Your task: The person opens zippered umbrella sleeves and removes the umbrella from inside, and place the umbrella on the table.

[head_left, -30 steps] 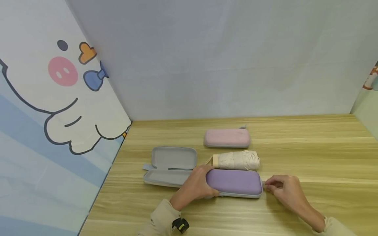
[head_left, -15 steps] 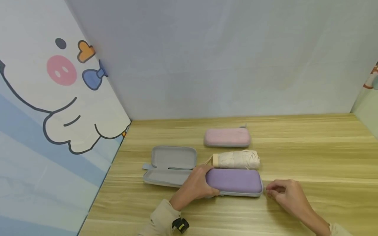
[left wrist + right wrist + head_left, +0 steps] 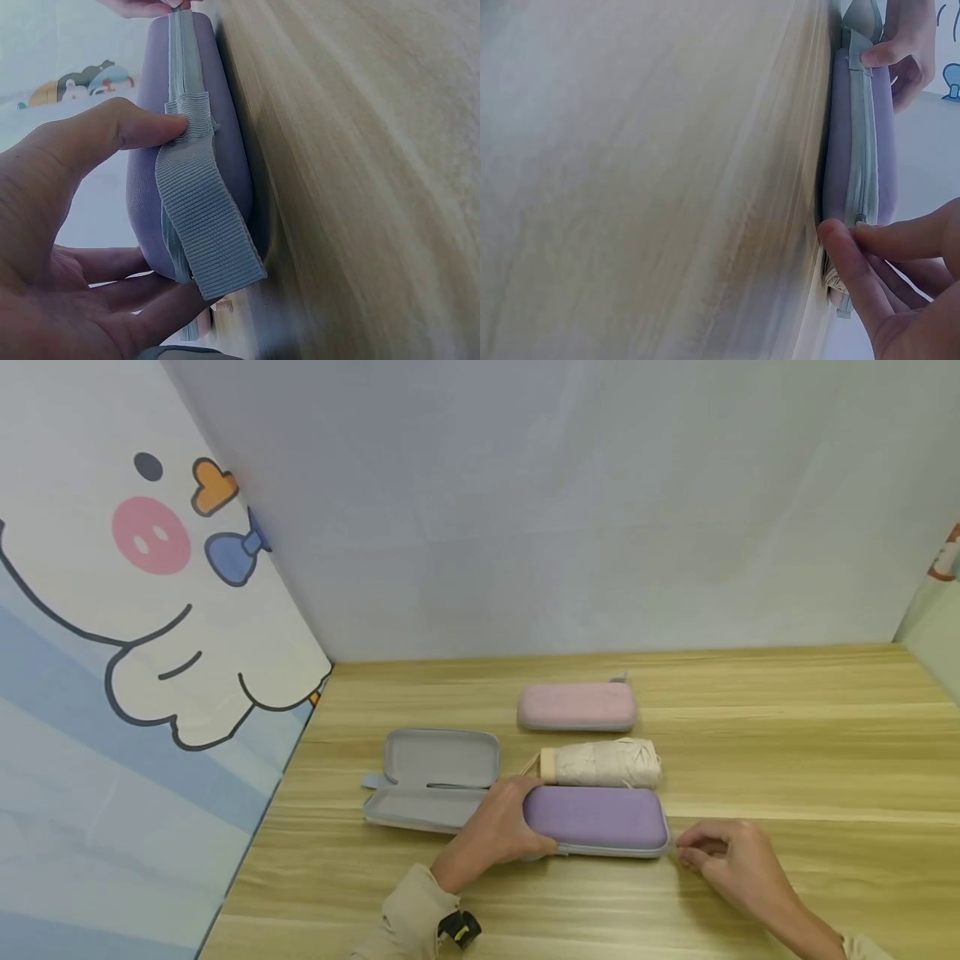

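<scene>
A closed purple zip case (image 3: 596, 818) lies on the wooden table. My left hand (image 3: 497, 825) grips its left end, thumb on the near side and fingers on the far side. In the left wrist view the thumb presses at the base of a grey fabric tab (image 3: 206, 210), beside the zipper (image 3: 184, 56). At the case's right end, my right hand (image 3: 738, 860) pinches with thumb and forefinger by the zipper slider (image 3: 861, 219); the pull itself is mostly hidden by the fingertips. Behind the case lies a folded cream umbrella (image 3: 603, 764) with a wrist cord.
An opened grey case (image 3: 442, 760) lies to the left, partly behind my left hand. A closed pink case (image 3: 576, 707) sits farther back. A pale cloth wall (image 3: 600, 527) borders the table's back edge, and a printed cartoon sheet (image 3: 150, 610) stands at left.
My right hand has shifted slightly toward the near right corner of the purple case. My left hand keeps its grip, and the case stays in place.
</scene>
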A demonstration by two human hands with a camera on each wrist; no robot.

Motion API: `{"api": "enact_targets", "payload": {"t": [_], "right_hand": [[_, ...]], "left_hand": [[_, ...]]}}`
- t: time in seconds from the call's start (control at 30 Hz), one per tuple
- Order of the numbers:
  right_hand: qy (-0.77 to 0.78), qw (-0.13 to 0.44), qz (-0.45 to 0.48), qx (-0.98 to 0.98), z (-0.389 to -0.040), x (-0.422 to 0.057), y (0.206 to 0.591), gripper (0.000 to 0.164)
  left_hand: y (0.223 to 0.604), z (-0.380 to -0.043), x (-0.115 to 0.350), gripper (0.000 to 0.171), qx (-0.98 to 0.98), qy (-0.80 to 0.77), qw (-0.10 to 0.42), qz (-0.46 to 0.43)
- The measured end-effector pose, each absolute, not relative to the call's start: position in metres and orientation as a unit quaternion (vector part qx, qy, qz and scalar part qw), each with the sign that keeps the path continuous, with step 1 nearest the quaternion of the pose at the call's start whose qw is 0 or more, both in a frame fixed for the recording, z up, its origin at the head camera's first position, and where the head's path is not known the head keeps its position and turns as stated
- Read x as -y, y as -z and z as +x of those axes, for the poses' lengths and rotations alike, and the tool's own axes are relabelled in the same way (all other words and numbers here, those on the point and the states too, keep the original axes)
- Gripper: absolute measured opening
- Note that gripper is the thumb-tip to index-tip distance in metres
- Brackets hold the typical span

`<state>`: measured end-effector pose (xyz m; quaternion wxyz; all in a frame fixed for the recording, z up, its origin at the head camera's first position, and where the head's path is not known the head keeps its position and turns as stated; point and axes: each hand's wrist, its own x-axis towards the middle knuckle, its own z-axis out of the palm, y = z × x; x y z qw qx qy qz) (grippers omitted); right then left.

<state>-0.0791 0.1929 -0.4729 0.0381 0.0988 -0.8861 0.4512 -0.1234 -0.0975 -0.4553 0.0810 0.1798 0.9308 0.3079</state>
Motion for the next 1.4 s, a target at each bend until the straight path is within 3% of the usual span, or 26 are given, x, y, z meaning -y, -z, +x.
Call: {"api": "enact_targets", "payload": {"t": [0.47,0.93,1.4], "right_hand": [[-0.456,0.039,0.102,0.883,-0.073,-0.190,0.479,0.020],[-0.481,0.001,0.090,0.872,-0.070,-0.186,0.481,0.018],[-0.496,0.021,0.100,0.862,-0.063,-0.176,0.476,0.018]], "left_hand": [[0.458,-0.126,0.096,0.076,-0.934,-0.293,0.085,0.187],[0.460,-0.127,0.095,0.075,-0.935,-0.291,0.087,0.183],[0.458,-0.125,0.096,0.076,-0.934,-0.297,0.081,0.180]]}}
